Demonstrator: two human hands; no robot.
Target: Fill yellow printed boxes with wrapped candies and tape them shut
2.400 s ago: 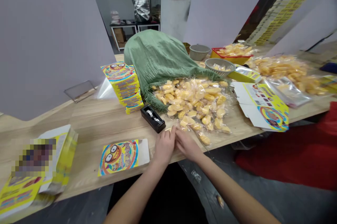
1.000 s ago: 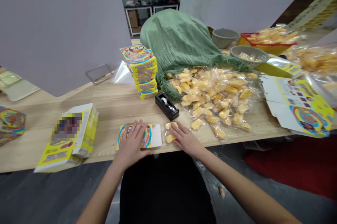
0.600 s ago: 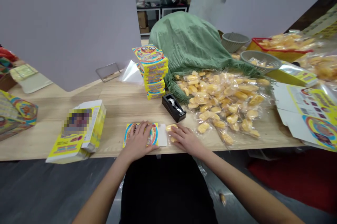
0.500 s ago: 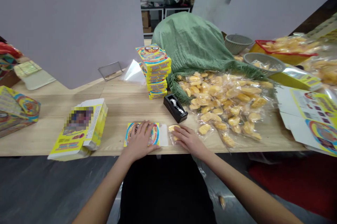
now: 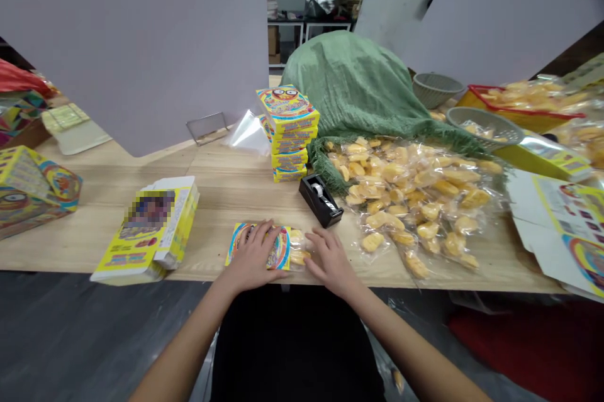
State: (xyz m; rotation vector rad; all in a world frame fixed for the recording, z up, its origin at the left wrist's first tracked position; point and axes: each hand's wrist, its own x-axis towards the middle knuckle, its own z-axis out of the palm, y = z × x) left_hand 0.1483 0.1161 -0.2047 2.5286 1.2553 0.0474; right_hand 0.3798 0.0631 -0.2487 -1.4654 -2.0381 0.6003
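A flat printed box card point(image 5: 258, 246), yellow with a round cartoon face, lies on the wooden table point(image 5: 221, 166) close to its near edge. My left hand point(image 5: 255, 256) rests flat on the card with its fingers spread, holding nothing. Just right of it, a small clump of wrapped yellow sweets point(image 5: 298, 255) lies at the card's right end, partly covering it. My right hand point(image 5: 330, 262) is beside the clump, with its fingertips near or touching the clear wrap. Its fingers are apart.
A black tape dispenser point(image 5: 321, 201) and a stack of yellow boxes point(image 5: 287, 138) stand just beyond my hands. A large clear bag of sweets point(image 5: 415, 201) lies to the right, against a green cloth point(image 5: 349, 81). Further boxes lie left point(image 5: 151, 229) and right point(image 5: 561, 226).
My right hand has moved left, and the wrapped sweets now sit on the card's right end, over the white flap. The whole scene has shifted slightly in view.
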